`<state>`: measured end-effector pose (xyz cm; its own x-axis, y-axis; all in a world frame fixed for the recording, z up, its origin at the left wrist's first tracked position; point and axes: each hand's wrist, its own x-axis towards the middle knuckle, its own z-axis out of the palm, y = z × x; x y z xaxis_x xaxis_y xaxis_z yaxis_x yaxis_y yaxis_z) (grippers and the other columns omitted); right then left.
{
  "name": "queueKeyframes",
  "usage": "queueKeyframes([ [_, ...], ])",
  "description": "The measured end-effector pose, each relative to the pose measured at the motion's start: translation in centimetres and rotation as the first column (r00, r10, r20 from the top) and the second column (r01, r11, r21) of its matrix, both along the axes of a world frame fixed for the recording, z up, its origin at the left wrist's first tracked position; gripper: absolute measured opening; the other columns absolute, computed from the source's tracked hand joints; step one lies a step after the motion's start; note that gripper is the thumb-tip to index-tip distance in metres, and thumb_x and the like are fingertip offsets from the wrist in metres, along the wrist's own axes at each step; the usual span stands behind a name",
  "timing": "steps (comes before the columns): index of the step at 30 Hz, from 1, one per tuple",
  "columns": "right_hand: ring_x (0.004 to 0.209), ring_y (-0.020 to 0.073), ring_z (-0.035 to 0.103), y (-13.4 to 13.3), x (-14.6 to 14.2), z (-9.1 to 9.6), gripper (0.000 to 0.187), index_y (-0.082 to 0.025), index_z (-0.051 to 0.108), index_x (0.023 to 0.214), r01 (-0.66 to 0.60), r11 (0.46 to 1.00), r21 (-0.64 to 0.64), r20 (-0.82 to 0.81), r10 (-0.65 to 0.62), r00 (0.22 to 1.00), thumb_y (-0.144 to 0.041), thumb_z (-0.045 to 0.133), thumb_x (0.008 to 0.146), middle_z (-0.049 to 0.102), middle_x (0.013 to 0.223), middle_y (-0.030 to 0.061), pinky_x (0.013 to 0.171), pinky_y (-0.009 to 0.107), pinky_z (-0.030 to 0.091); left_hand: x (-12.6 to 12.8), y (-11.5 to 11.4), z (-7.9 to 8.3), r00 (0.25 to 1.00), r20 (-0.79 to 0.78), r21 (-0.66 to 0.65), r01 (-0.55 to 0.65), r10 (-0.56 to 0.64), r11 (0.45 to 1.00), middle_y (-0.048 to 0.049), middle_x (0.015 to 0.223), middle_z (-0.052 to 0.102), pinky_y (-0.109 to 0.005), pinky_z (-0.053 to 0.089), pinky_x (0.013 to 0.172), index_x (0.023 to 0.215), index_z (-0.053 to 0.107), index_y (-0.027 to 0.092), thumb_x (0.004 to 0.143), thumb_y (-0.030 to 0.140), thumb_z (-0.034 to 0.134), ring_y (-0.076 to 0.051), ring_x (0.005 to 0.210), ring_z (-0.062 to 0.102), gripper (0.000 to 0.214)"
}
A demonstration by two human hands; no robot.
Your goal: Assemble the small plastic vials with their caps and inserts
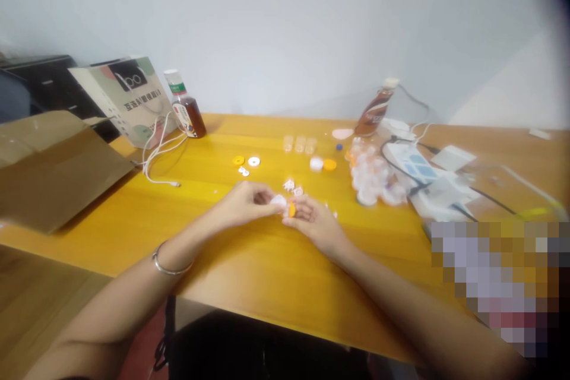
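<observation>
My left hand (249,203) pinches a small white round cap (278,201) between thumb and fingertips, low over the table. Close beside it, the thumb and fingers of my right hand (317,225) close on an orange cap (292,209). The two pieces meet or nearly meet; blur hides whether they are joined. Just beyond my fingers lie small white pieces (289,184). Farther left are a yellow ring-shaped disc (238,161) and a white ring-shaped disc (253,161). A white cap (316,164) sits by another orange cap (329,164), behind my right hand.
Several clear little cups (300,144) stand in a row at the back. A pile of clear plastic containers (374,175) lies to the right, by a power strip (416,163) and cables. Two drink bottles, left (189,113) and right (376,110), and a cardboard box (62,172) flank the table.
</observation>
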<state>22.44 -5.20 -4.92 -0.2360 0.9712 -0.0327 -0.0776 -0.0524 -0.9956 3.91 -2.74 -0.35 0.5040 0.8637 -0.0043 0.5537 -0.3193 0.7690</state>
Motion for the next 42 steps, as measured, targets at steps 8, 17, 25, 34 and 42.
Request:
queueKeyframes([
  [8,0.078,0.0132,0.062,-0.1,0.1,-0.1,0.036,-0.022,0.052,0.084,0.054,0.998,0.019,-0.043,-0.053,0.998,-0.018,0.073,0.056,0.064,0.08,-0.002,0.082,0.031,0.047,-1.4,-0.2,0.1,0.911,-0.399,0.153,0.182,-0.108,0.971,0.0002,0.066,0.06,-0.021,0.034,0.051,0.079,0.061,0.017,0.07,0.03,0.058,-0.01,0.054,0.049,0.016],
  [17,0.075,0.0121,0.063,-0.2,0.1,-0.1,0.036,-0.022,0.049,0.082,0.01,0.999,0.048,-0.092,-0.005,0.996,-0.019,0.074,0.057,0.065,0.08,-0.0029,0.078,0.03,0.048,0.1,-1.5,0.7,0.977,-0.188,0.375,0.166,-0.1,0.912,-0.0034,0.088,0.057,-0.025,0.043,0.07,0.092,0.057,0.017,0.083,0.037,0.051,-0.013,0.078,0.054,0.023],
  [25,0.085,0.0109,0.063,-0.4,0.1,0.4,0.032,-0.023,0.05,0.089,-0.031,0.995,0.099,-0.193,0.05,0.98,-0.02,0.071,0.064,0.066,0.089,-0.0018,0.087,0.03,0.046,1.2,-1.8,0.0,0.996,-0.062,0.446,0.086,-0.065,0.891,-0.0029,0.08,0.058,-0.026,0.044,0.07,0.087,0.061,0.016,0.084,0.032,0.051,-0.012,0.074,0.054,0.019],
  [34,0.076,0.0111,0.065,-0.7,-0.2,0.2,0.029,-0.023,0.051,0.084,0.038,0.993,0.11,-0.195,-0.016,0.981,-0.018,0.071,0.063,0.067,0.084,-0.0024,0.081,0.03,0.05,1.6,-2.2,-0.6,0.995,-0.047,0.486,-0.055,0.09,0.872,-0.0035,0.077,0.06,-0.027,0.045,0.068,0.082,0.064,0.016,0.081,0.029,0.054,-0.013,0.07,0.055,0.016],
  [42,0.076,0.0118,0.065,-0.8,-0.2,0.3,0.028,-0.022,0.052,0.081,0.086,0.992,0.095,-0.157,-0.07,0.985,-0.019,0.072,0.061,0.067,0.083,-0.0018,0.08,0.029,0.051,2.0,-1.9,-1.4,0.997,0.024,0.41,-0.072,0.068,0.909,-0.0018,0.074,0.062,-0.025,0.044,0.066,0.078,0.062,0.016,0.081,0.022,0.053,-0.011,0.068,0.055,0.011],
])
